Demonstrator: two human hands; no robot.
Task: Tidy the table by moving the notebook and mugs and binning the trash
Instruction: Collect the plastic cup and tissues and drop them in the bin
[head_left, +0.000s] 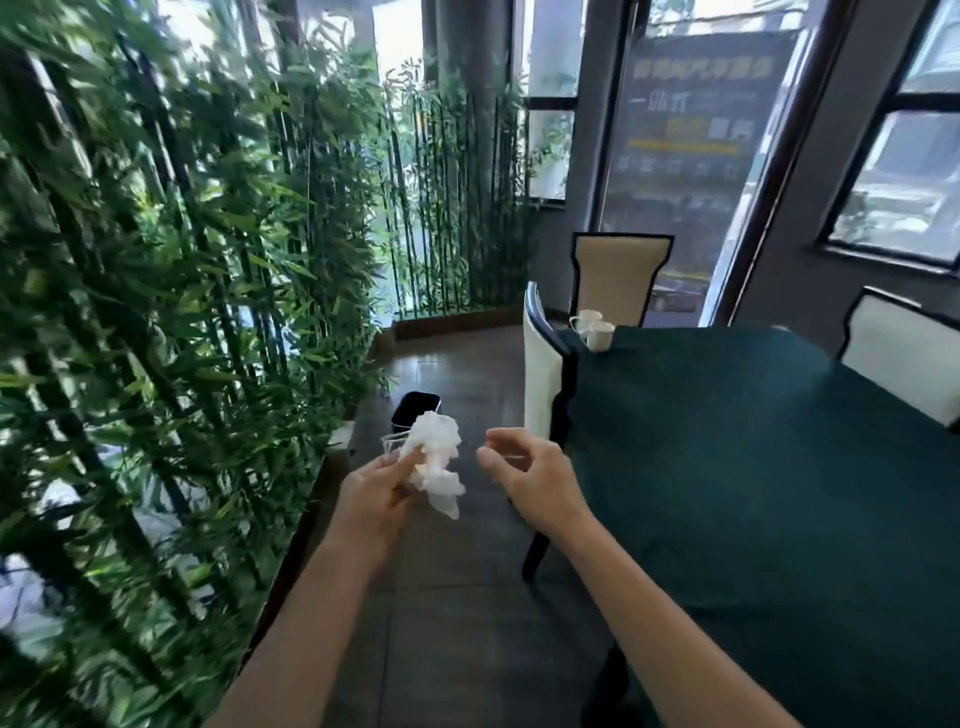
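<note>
Out over the dark floor (457, 623), just off the near left edge of the bench (753, 467), the left hand (376, 486) is pinching a crumpled white tissue (436, 457) between thumb and fingertips, and there is a clear plastic cup (390, 442) tucked against the same hand, its rim poking out to the left of the tissue. How the cup is gripped is hard to make out behind the paper. The right hand (530, 475) floats between the tissue and the bench edge, fingers curled loosely with thumb and forefinger close together; something thin and pale seems to sit at its fingertips, but it is too blurred to say whether the hand holds anything. Beyond the tissue, further from the bench's near corner, a black bin (415, 408) stands on the floor with its mouth open upward, close to the bamboo planter (208, 312) that runs along the far left. The bench wears a deep green cloth. At its far left corner two white mugs (592, 327) stand upright, touching or nearly so, handles facing left. A cream chair (543, 374) with dark trim is pushed in against the bench's left side, a second one (618, 278) stands at the far end behind the mugs, and a third (898, 358) sits along the right side.
</note>
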